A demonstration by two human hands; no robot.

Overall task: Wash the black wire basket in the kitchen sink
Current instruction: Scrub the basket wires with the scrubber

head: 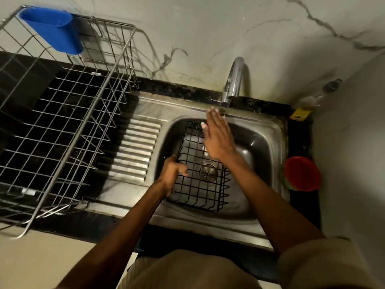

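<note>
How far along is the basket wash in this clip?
Done: the black wire basket sits in the sink and a thin stream runs from the tap. In hand: the left hand holds the basket's rim; the right hand, fingers straight, reaches toward the water. Left: scrubbing and rinsing; no sponge shows.

Dim light, wide-angle bending, blurred edges

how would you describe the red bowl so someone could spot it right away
Start at the steel sink with the tap. Look right, past its rim, to the dark counter by the wall. The red bowl sits there, round, the only red thing; the blue cup hangs far left.
</note>
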